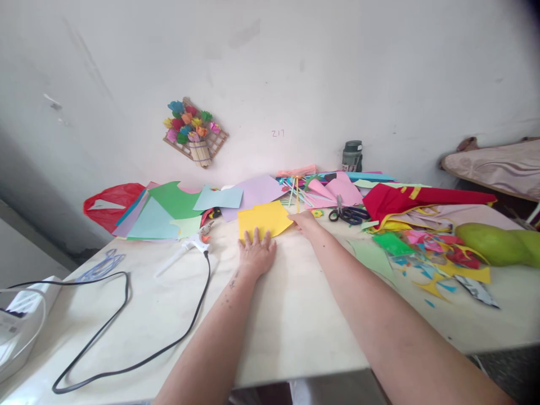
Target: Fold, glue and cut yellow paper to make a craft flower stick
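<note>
A sheet of yellow paper [264, 218] with an uneven top edge lies on the table in front of me. My left hand [257, 256] rests flat with fingers spread, its fingertips on the paper's lower edge. At the paper's right corner, my right hand [304, 222] is closed, thumb and fingers pinching the edge. A thin yellow stick [297, 194] rises just behind that hand; whether the fingers touch it I cannot tell. Close by on the right lie black-handled scissors [352, 215] and a small yellow-green paper flower [317, 213].
To the left lies a white glue gun [196, 243], its black cable [158, 353] looping toward a power strip [34, 306]. Coloured paper sheets [154, 216] line the back. Paper scraps [430, 275], red cloth [392, 202] and green fruit [489, 243] crowd the right. A dark bottle [352, 156] stands behind.
</note>
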Demonstrator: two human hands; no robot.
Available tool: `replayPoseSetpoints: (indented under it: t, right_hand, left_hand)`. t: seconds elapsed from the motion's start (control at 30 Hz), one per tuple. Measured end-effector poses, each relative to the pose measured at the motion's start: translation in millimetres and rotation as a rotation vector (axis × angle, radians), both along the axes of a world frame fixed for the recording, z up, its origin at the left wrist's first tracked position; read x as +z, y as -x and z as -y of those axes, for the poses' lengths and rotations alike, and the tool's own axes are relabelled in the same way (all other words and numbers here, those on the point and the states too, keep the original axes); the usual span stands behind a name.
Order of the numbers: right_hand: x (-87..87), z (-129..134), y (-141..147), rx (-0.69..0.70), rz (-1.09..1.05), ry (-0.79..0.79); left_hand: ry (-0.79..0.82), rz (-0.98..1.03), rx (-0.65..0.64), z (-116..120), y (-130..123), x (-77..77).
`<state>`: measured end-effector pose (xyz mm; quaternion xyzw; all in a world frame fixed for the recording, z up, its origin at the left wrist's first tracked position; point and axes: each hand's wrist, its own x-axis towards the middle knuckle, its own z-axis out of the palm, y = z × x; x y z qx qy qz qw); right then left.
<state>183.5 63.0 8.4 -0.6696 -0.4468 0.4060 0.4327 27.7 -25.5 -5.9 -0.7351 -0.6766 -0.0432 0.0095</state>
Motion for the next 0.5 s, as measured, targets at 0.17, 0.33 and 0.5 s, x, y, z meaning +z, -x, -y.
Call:
replayPoseSetpoints:
  t: [0.17,0.33,0.5]
  right_hand:
    - [9.4,11.2,4.4,0.044,-0.116,0.011]
    - [6.5,10.4,5.0,0.176,-0.196,0.011]
    - [-1.3,5.0,6.8,0.136,-0.118,-0.067]
  left_hand:
    - [-0.016,0.012,-0.018,1.2,-0.4,0.4]
    - [-0.013,0.034,-0.011,2.5,-1.5,0.4]
    - [-0.037,0.054,-0.015,3.1,-1.6,0.8]
